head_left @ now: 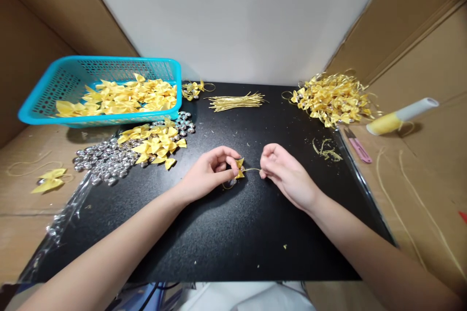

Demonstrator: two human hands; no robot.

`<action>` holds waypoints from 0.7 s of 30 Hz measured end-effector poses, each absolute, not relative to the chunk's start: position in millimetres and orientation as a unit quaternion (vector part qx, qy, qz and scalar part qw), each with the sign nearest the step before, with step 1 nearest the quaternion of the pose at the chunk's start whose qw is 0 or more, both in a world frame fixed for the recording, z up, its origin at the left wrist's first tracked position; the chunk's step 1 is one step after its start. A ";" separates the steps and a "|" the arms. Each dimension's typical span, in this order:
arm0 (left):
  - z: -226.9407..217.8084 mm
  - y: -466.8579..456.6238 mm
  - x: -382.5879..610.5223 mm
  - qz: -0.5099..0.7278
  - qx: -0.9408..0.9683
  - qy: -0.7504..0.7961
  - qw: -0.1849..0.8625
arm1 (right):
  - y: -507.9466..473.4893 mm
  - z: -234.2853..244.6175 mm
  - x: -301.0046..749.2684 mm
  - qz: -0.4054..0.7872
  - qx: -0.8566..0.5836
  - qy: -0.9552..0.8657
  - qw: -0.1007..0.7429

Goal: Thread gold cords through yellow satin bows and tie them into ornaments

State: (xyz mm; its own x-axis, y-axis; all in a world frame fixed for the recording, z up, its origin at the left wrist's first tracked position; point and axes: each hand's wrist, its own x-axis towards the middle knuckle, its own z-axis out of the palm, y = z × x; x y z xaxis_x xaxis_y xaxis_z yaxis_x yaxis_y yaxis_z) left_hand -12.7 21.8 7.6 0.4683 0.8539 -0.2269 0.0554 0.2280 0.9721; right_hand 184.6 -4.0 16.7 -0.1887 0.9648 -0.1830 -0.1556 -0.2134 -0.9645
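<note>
Near the middle of the black table, my left hand [217, 167] pinches a small yellow ribbon bow [240, 167] between thumb and fingers. A thin gold cord [252, 169] runs from the bow to the right, pulled straight. Its other end is gripped in the closed fingertips of my right hand [282, 172]. Under the left fingertips a loop of cord and something silvery, perhaps a bell, show in part. My left fingers hide much of the bow.
A blue basket [105, 119] of yellow bows stands back left, with silver bells [105, 158] and loose bows [156, 143] before it. Gold cords [237, 101] lie at the back. Finished bows [332, 99], cord scraps [327, 150], pink-handled snips [359, 148] and a tube [401, 116] are right.
</note>
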 end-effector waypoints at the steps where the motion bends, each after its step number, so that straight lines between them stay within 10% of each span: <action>1: 7.6 21.9 -13.1 0.301 0.544 0.416 0.663 | -1.0 15.1 182.2 0.609 -0.469 -0.480 0.422; 21: 6.9 20.9 -20.9 0.266 0.670 0.387 0.576 | 7.9 3.8 174.8 0.487 -0.499 -0.665 0.266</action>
